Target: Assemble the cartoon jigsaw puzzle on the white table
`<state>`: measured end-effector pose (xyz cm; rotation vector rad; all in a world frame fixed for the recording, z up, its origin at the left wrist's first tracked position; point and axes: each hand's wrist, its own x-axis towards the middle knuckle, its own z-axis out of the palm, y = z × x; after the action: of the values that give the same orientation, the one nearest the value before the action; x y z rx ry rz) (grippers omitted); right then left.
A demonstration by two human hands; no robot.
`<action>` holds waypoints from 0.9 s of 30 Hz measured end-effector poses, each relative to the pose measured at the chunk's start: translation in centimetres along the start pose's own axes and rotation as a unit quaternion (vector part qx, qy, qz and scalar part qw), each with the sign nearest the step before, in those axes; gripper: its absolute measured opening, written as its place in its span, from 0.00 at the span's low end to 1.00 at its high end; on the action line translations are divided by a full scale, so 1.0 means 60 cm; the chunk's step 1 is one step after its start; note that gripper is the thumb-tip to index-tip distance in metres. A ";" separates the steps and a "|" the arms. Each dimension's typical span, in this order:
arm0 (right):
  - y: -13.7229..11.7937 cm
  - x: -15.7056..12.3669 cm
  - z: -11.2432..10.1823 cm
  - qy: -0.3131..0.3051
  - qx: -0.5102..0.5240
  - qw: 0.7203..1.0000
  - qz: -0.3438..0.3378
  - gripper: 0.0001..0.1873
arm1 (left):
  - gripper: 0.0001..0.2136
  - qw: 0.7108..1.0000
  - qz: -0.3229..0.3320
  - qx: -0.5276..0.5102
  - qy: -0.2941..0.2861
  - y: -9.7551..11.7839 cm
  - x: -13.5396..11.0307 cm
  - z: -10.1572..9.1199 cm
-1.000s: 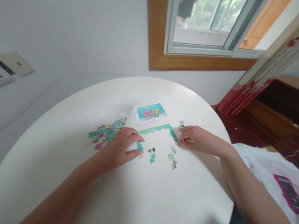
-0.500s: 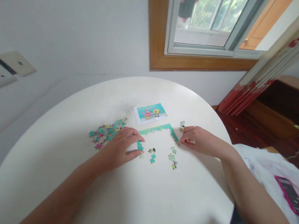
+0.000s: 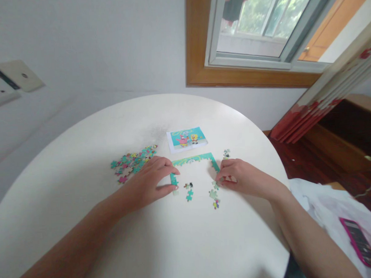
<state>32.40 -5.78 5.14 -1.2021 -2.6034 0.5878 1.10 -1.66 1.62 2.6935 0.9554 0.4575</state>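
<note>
A partly built teal jigsaw border (image 3: 194,159) lies on the round white table (image 3: 147,239). My left hand (image 3: 150,183) rests beside the border's left side, thumb and forefinger pinching that teal strip. My right hand (image 3: 241,178) is curled at the border's right side, its fingertips down on the strip's lower end and on loose pieces (image 3: 214,193) there. More loose pieces (image 3: 188,191) sit between my hands. A pile of pieces (image 3: 131,164) lies left of my left hand. The reference picture card (image 3: 186,139) is just beyond the border.
A small piece cluster (image 3: 226,153) sits right of the border. The table's edge runs close on the right; past it lie white cloth and a pink-edged phone (image 3: 360,243). A wall socket (image 3: 4,83) is at the left, a window (image 3: 260,25) behind.
My right hand has slid a little left and down along the border's right side, onto the loose pieces there. My left hand has stayed put.
</note>
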 end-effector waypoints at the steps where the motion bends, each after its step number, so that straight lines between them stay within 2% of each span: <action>1: 0.001 0.001 0.002 -0.004 0.001 1.000 -0.003 0.09 | 0.12 1.000 0.000 0.000 -0.001 0.000 0.000 0.000; 13: -0.024 0.021 0.025 -0.013 0.052 0.995 -0.085 0.09 | 0.12 1.000 0.003 0.007 0.005 0.002 0.001 0.000; 17: -0.018 0.014 0.013 0.013 0.045 0.997 -0.065 0.09 | 0.12 1.000 0.004 0.003 0.005 0.001 0.001 0.001; 20: -0.012 0.008 0.012 -0.007 0.037 0.998 -0.054 0.08 | 0.12 1.000 0.003 0.002 0.009 0.001 0.001 0.001; 25: -0.021 0.013 0.024 -0.037 0.043 0.994 -0.095 0.09 | 0.11 1.000 0.002 0.004 0.011 0.002 0.002 0.000; 27: -0.029 0.018 0.028 -0.022 0.039 0.993 -0.107 0.09 | 0.11 1.000 0.005 0.002 0.011 0.003 0.002 0.000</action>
<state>29.94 -6.44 4.43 -0.8806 -2.6718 0.6728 1.25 -1.72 1.71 2.7032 0.9512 0.4880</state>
